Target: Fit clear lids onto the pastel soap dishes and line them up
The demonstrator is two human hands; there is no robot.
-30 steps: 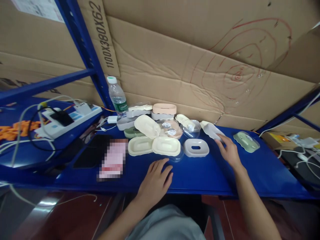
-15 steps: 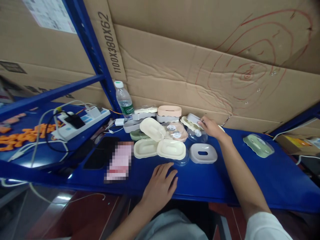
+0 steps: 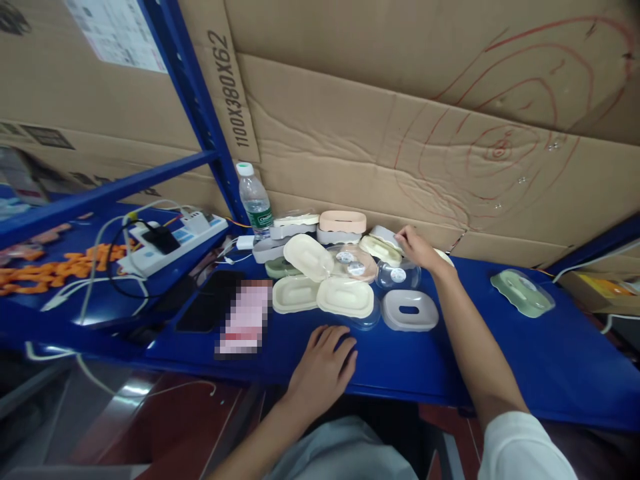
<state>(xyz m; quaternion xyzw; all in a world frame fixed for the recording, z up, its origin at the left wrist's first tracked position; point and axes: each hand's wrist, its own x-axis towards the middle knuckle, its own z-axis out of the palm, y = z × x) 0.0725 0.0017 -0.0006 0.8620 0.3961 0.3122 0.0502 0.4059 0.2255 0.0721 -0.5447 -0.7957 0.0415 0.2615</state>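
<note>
My left hand (image 3: 323, 367) rests on the blue table (image 3: 370, 373) with its fingers spread, holding nothing. Just beyond its fingertips lie two cream trays, one on the left (image 3: 296, 295) and one on the right (image 3: 345, 297). At the back right of the pile, the fingers of my right hand (image 3: 416, 247) close on the edge of a light grey piece (image 3: 386, 235). Below that piece are a cream part (image 3: 380, 250) and a clear cover (image 3: 399, 274). A grey oval piece with a slot (image 3: 410, 311) lies between my arms.
A water bottle (image 3: 256, 203) stands behind the pile near a peach box (image 3: 343, 221). Left are a dark phone-like slab (image 3: 207, 303), a power strip (image 3: 175, 243) with cables, and orange parts (image 3: 60, 269). A green covered box (image 3: 523, 293) lies right. Cardboard (image 3: 350, 133) walls the back.
The view has shifted slightly, moving the scene a little to the right. The grey piece at my right hand and the cream part below it sit at slightly different angles. My left hand stays on the table.
</note>
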